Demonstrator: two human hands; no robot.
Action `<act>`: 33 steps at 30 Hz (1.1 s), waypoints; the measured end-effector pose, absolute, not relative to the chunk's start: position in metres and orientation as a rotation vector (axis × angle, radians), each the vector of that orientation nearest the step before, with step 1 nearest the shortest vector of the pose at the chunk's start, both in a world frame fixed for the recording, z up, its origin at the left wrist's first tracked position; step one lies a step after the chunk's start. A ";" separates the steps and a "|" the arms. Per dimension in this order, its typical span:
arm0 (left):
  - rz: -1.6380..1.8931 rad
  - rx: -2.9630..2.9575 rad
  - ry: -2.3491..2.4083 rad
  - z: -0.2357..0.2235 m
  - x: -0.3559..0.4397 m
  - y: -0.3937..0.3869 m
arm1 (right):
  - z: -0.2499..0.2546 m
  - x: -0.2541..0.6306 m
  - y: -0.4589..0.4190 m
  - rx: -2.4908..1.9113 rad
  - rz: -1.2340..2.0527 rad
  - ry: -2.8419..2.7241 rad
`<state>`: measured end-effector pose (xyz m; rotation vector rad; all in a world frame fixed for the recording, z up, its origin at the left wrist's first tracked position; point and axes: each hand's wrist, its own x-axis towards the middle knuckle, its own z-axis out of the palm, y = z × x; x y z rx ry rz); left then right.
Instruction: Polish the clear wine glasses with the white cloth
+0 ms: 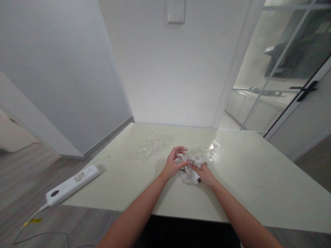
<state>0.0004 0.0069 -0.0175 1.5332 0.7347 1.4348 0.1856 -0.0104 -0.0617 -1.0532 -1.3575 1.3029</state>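
Observation:
My left hand (173, 162) curls around a small clear drinking glass (181, 151), whose rim shows between thumb and fingers. A crumpled white cloth (189, 175) hangs below and between both hands. My right hand (205, 174) is closed on this cloth and presses it towards the glass; some of its fingers are hidden in the folds. To the right of the hands, a clear stemmed glass (213, 148) is on the table. Several more clear glasses (150, 146) are grouped to the left, their outlines hard to separate.
The pale table (124, 175) has a white power strip (72, 184) at its left edge, with a cable (42, 207) running down to the floor. A white wall (170, 75) borders the far side. On the right is a glass-paned door with a black handle (306, 90).

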 end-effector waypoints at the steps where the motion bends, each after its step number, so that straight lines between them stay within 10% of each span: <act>1: 1.439 1.554 0.745 -0.017 0.000 0.006 | -0.061 0.185 -0.011 -1.053 1.324 -1.328; 19: 1.597 1.395 0.891 -0.014 -0.013 0.023 | -0.038 0.188 -0.037 -0.869 1.895 -1.644; 33: 1.116 1.837 0.901 0.007 0.126 0.054 | -0.027 0.188 -0.035 -0.795 1.554 -2.013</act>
